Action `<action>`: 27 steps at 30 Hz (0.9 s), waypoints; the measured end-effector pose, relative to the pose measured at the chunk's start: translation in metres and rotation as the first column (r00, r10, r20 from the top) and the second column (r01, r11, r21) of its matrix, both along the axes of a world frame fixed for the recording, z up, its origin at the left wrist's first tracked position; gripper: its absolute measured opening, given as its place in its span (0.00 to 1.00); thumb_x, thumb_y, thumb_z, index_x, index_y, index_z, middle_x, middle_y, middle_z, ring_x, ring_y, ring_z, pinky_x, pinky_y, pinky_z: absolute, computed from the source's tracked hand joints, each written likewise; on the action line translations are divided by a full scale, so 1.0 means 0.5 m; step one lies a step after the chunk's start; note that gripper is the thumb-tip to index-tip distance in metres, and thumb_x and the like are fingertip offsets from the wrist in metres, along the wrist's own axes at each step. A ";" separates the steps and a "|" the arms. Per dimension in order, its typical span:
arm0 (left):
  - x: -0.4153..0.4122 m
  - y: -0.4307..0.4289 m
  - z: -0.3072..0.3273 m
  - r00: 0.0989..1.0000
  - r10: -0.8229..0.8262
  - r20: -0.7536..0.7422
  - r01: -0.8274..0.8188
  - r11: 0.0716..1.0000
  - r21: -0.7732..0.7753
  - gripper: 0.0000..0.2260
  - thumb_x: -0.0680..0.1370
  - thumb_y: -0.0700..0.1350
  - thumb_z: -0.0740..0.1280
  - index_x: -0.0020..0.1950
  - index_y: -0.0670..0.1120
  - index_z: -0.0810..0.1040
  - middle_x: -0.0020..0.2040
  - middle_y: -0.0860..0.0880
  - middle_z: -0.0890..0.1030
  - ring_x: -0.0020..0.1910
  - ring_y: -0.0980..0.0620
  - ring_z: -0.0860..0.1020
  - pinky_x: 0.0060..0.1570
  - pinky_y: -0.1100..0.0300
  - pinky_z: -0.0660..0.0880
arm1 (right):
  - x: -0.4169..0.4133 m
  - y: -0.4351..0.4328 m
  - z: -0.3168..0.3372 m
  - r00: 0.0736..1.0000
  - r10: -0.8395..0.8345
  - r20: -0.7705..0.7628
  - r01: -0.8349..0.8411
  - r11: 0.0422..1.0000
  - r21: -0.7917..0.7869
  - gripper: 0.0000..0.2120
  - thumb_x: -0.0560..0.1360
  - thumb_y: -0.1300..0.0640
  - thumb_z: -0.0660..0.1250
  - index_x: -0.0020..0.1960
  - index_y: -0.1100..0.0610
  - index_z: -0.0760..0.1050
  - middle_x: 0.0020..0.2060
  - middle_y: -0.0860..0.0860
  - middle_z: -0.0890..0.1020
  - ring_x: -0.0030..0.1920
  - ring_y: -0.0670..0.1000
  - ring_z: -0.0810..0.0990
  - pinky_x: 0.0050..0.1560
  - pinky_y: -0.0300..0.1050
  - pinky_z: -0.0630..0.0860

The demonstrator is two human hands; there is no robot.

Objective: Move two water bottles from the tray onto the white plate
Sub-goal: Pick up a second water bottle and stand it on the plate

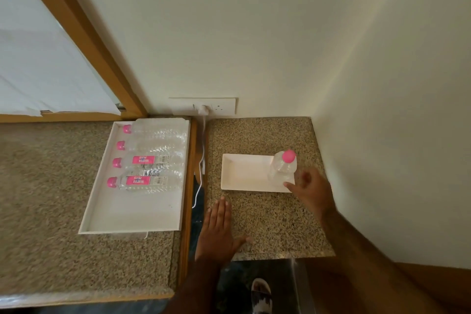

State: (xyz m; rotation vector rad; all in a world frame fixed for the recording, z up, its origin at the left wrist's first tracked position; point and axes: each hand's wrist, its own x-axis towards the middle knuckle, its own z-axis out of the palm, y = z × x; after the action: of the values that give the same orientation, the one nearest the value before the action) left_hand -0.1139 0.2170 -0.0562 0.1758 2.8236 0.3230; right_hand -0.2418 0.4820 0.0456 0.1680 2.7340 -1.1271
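Note:
A white tray [112, 211] lies on the left counter with several clear water bottles [150, 181] lying on their sides, pink caps pointing left. On the right counter sits a white rectangular plate [242, 173]. One water bottle with a pink cap [283, 168] stands upright on the plate's right end. My right hand [311, 191] hovers just right of that bottle, fingers spread and apart from it. My left hand [219, 232] rests flat on the right counter, palm down, holding nothing.
A wall socket [204, 106] with a white plug and cable [201, 176] hangs in the gap between the two granite counters. A wall borders the right counter at the back and right. A sandalled foot [261, 296] shows below.

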 end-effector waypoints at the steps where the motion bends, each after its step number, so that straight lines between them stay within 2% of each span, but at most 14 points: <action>1: -0.005 -0.007 0.014 1.000 -0.013 -0.025 0.013 1.000 0.009 0.49 0.80 0.76 0.51 0.82 0.36 0.57 0.83 0.36 0.57 0.81 0.36 0.59 0.77 0.48 0.42 | 0.028 -0.004 0.004 0.999 0.021 0.026 -0.021 1.000 0.009 0.16 0.69 0.43 0.78 0.43 0.50 0.74 0.35 0.48 0.80 0.34 0.49 0.78 0.35 0.47 0.80; 4: -0.026 -0.035 0.066 0.991 -0.039 -0.125 0.043 0.999 0.028 0.48 0.81 0.75 0.52 0.84 0.37 0.52 0.84 0.38 0.52 0.83 0.39 0.54 0.80 0.50 0.41 | 0.092 -0.054 0.012 0.955 0.254 0.154 -0.260 0.966 0.019 0.17 0.71 0.33 0.70 0.40 0.48 0.77 0.32 0.47 0.82 0.33 0.46 0.81 0.38 0.54 0.83; 6: -0.051 -0.066 0.109 0.984 -0.009 -0.178 0.019 0.998 0.054 0.48 0.80 0.76 0.51 0.84 0.38 0.49 0.85 0.38 0.49 0.84 0.41 0.49 0.83 0.47 0.47 | 0.091 -0.116 0.024 0.910 0.391 0.141 -0.395 0.919 0.004 0.19 0.71 0.32 0.68 0.45 0.48 0.79 0.37 0.47 0.84 0.38 0.45 0.82 0.44 0.55 0.83; 9: -0.093 -0.125 0.176 0.968 0.052 -0.246 -0.027 0.994 0.106 0.49 0.80 0.76 0.49 0.84 0.38 0.53 0.85 0.38 0.52 0.84 0.40 0.50 0.80 0.43 0.54 | 0.060 -0.225 0.076 0.866 0.496 0.061 -0.498 0.866 0.040 0.33 0.69 0.26 0.64 0.64 0.48 0.79 0.58 0.47 0.85 0.58 0.45 0.82 0.61 0.49 0.80; 11: -0.113 -0.171 0.218 0.955 0.094 -0.283 -0.073 0.994 0.083 0.49 0.79 0.77 0.48 0.84 0.39 0.50 0.85 0.39 0.50 0.84 0.41 0.48 0.81 0.43 0.53 | 0.035 -0.286 0.110 0.843 0.538 0.000 -0.537 0.840 0.074 0.34 0.75 0.32 0.64 0.74 0.50 0.71 0.71 0.49 0.77 0.71 0.48 0.74 0.71 0.47 0.71; 13: -0.115 -0.233 0.256 0.935 0.152 -0.321 -0.147 0.988 0.040 0.50 0.78 0.78 0.47 0.85 0.40 0.46 0.85 0.40 0.45 0.84 0.42 0.44 0.81 0.44 0.48 | 0.015 -0.349 0.133 0.802 0.593 -0.067 -0.586 0.804 0.103 0.33 0.78 0.37 0.65 0.78 0.50 0.64 0.77 0.50 0.69 0.77 0.50 0.66 0.74 0.47 0.65; 15: -0.116 -0.288 0.281 0.916 0.191 -0.353 -0.203 0.979 0.003 0.51 0.78 0.79 0.46 0.85 0.40 0.43 0.85 0.40 0.42 0.84 0.43 0.41 0.81 0.45 0.45 | -0.004 -0.396 0.141 0.760 0.636 -0.138 -0.615 0.771 0.165 0.32 0.80 0.40 0.64 0.79 0.52 0.62 0.79 0.51 0.66 0.78 0.51 0.62 0.75 0.48 0.64; 18: -0.089 -0.378 0.294 0.881 0.275 -0.384 -0.300 0.954 -0.006 0.51 0.78 0.78 0.47 0.84 0.39 0.43 0.85 0.40 0.44 0.84 0.43 0.43 0.82 0.43 0.47 | -0.021 -0.477 0.138 0.680 0.706 -0.199 -0.647 0.705 0.291 0.33 0.80 0.42 0.64 0.79 0.57 0.62 0.79 0.54 0.65 0.79 0.52 0.60 0.76 0.54 0.65; 22: -0.015 -0.454 0.264 0.852 0.381 -0.360 -0.407 0.914 0.005 0.53 0.77 0.79 0.46 0.84 0.37 0.46 0.85 0.37 0.48 0.84 0.40 0.47 0.81 0.39 0.52 | -0.017 -0.558 0.114 0.582 0.796 -0.169 -0.701 0.596 0.393 0.35 0.80 0.41 0.65 0.79 0.60 0.62 0.79 0.57 0.65 0.80 0.56 0.59 0.78 0.55 0.62; 24: 0.033 -0.477 0.234 0.828 0.454 -0.328 -0.473 0.881 0.025 0.54 0.76 0.80 0.46 0.84 0.37 0.46 0.85 0.36 0.49 0.84 0.40 0.47 0.82 0.39 0.50 | -0.005 -0.594 0.096 0.530 0.836 -0.141 -0.727 0.534 0.432 0.36 0.80 0.42 0.66 0.79 0.61 0.61 0.79 0.58 0.64 0.80 0.56 0.59 0.78 0.53 0.59; 27: 0.105 -0.489 0.185 0.787 0.550 -0.281 -0.558 0.828 0.057 0.56 0.75 0.81 0.48 0.84 0.37 0.46 0.85 0.37 0.48 0.84 0.41 0.46 0.82 0.41 0.48 | 0.012 -0.632 0.067 0.501 0.861 -0.089 -0.730 0.476 0.491 0.36 0.79 0.42 0.67 0.78 0.61 0.62 0.78 0.58 0.66 0.78 0.57 0.62 0.76 0.52 0.62</action>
State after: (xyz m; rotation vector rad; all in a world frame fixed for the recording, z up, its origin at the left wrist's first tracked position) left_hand -0.0616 -0.0277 0.0363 -0.6927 3.1092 0.4049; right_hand -0.2357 0.1658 0.0792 -1.2780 2.6490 -0.3078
